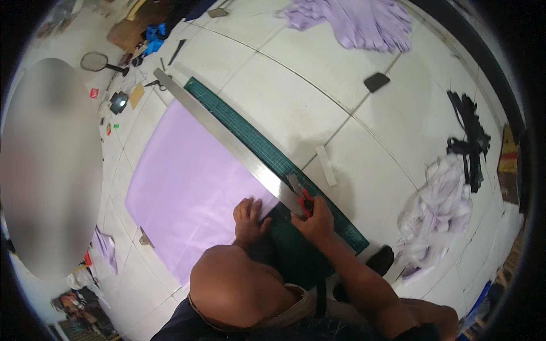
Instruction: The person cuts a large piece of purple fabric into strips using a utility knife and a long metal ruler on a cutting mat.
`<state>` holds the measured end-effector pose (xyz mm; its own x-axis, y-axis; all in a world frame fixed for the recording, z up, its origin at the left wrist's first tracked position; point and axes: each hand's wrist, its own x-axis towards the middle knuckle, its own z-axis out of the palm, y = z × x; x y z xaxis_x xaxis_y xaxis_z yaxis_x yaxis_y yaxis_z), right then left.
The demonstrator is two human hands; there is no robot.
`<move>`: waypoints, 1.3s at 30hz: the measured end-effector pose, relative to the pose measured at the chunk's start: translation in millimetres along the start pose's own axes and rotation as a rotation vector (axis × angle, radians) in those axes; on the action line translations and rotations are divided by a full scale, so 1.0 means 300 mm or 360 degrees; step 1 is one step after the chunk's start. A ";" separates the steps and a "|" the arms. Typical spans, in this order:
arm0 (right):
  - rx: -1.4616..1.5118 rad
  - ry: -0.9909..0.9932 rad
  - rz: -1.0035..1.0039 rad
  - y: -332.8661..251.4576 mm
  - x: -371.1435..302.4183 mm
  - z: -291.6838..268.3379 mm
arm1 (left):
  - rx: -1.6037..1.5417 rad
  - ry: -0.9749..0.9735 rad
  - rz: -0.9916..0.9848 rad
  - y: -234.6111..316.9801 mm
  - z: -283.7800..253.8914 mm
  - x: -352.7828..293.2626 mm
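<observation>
A sheet of lilac fabric lies smooth over a green cutting mat. Along the fabric's right edge runs a long metal ruler, slanting from far left toward me. My left hand rests on the near part of the fabric, fingers spread and slightly bent. Beside the ruler's near end, my right hand is closed around a red-handled tool with a flat grey end. The fingers cover part of that tool, so its exact kind is unclear. A metal clip grips the fabric's left edge.
Right of the mat lies a short white strip; a dark flat block is farther off. Lilac cloth is bunched at the back, pale cloth at the right near black straps. Scissors lie beyond the ruler.
</observation>
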<state>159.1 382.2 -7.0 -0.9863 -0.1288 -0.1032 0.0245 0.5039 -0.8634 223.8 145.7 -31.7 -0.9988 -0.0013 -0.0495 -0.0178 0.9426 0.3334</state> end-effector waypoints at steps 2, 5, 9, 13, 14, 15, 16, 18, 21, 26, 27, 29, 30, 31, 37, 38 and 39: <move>-0.0050 -0.0043 -0.0012 -0.006 -0.009 0.035 | -0.0023 0.0020 -0.0001 -0.016 -0.002 -0.014; -0.0180 -0.0087 0.0057 -0.004 -0.024 0.074 | -0.0036 0.0026 0.0020 -0.016 -0.015 -0.024; -0.0617 -0.0094 -0.0011 -0.011 -0.037 0.102 | -0.0141 0.0084 0.0029 0.009 -0.019 -0.015; -0.0639 -0.0227 0.0049 -0.042 -0.033 0.095 | -0.0198 0.0080 0.0024 0.015 -0.040 -0.011; -0.0669 -0.0238 0.0014 -0.043 -0.027 0.090 | -0.0209 0.0064 0.0018 0.021 -0.046 -0.007; -0.0697 -0.0249 -0.0019 -0.041 -0.021 0.084 | -0.0211 0.0086 0.0023 0.027 -0.053 -0.006; -0.0726 -0.0260 -0.0051 -0.040 -0.013 0.078 | -0.0214 0.0108 0.0029 0.032 -0.060 -0.005; -0.0509 -0.0271 0.0016 -0.088 0.034 0.053 | -0.0322 0.0137 -0.0006 0.018 -0.067 0.014; -0.0329 -0.0157 0.0125 -0.094 0.128 0.054 | -0.0533 0.0252 -0.0094 -0.007 -0.091 0.085; -0.0079 -0.0130 0.0158 -0.128 0.266 0.150 | -0.0487 0.0420 0.0085 -0.091 -0.196 0.388; -0.0103 -0.0121 0.0112 -0.121 0.281 0.176 | -0.0477 0.0325 0.0161 -0.101 -0.214 0.453; -0.0185 -0.0215 0.0206 -0.167 0.283 0.219 | -0.0315 0.0042 0.0153 -0.150 -0.236 0.536; -0.0118 -0.0160 0.0227 -0.148 0.284 0.227 | -0.0247 -0.0095 0.0167 -0.152 -0.236 0.568; -0.0049 -0.0103 0.0247 -0.126 0.287 0.236 | -0.0265 -0.0112 0.0203 -0.151 -0.237 0.581; -0.0131 -0.0092 0.0128 -0.119 0.263 0.252 | -0.0635 -0.0101 0.0244 -0.221 -0.200 0.553; -0.0185 -0.0088 0.0084 -0.121 0.253 0.253 | -0.0627 -0.0063 0.0266 -0.226 -0.195 0.540; -0.0164 -0.0057 0.0127 -0.121 0.246 0.257 | -0.0618 -0.0024 0.0287 -0.229 -0.188 0.529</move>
<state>98.0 288.5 -21.5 -0.9753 -0.1143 -0.1889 0.0841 0.5984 -0.7967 64.0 61.9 -9.2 -0.9867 0.1596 0.0292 0.1381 0.7316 0.6676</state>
